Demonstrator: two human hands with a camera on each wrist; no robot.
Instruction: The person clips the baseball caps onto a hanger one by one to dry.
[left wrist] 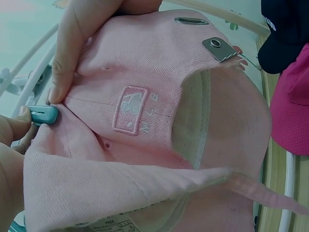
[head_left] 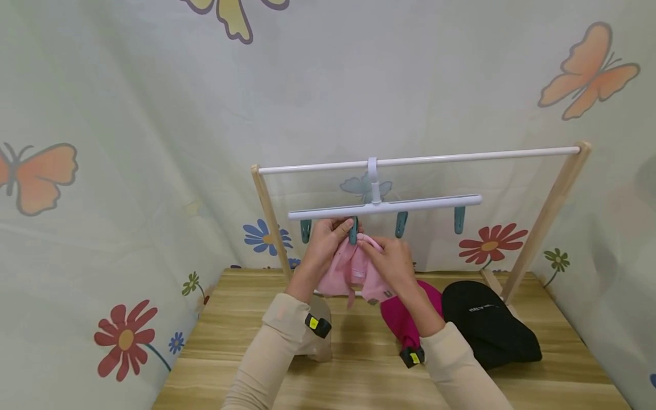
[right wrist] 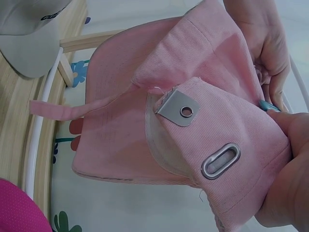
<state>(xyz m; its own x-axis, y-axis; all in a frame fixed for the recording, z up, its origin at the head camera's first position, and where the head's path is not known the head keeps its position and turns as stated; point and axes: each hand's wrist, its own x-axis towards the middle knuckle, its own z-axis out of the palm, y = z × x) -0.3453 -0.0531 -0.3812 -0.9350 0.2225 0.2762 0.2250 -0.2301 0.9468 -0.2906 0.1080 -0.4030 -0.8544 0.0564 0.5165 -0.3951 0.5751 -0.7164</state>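
In the head view a pink cap [head_left: 335, 279] hangs upside down below the hanger [head_left: 425, 203]. My left hand [head_left: 325, 239] pinches a teal clip [head_left: 353, 230], second from the left on the hanger. My right hand [head_left: 392, 262] grips the cap at its top edge, just right of that clip. Seen from the left wrist, the teal clip [left wrist: 43, 115] sits right at a fold of the pink fabric, near an embroidered patch [left wrist: 130, 110]. The right wrist view shows the cap's loose back strap [right wrist: 72, 110], a metal buckle [right wrist: 179, 107] and an oval metal eyelet [right wrist: 220, 161].
The hanger hooks over a white rod [head_left: 476, 156] on a wooden stand [head_left: 545, 222]. Other teal clips, one at the left [head_left: 306, 230], hang from it. A beige cap [head_left: 320, 324], a magenta cap [head_left: 402, 322] and a black cap [head_left: 487, 330] lie on the wooden table [head_left: 241, 330].
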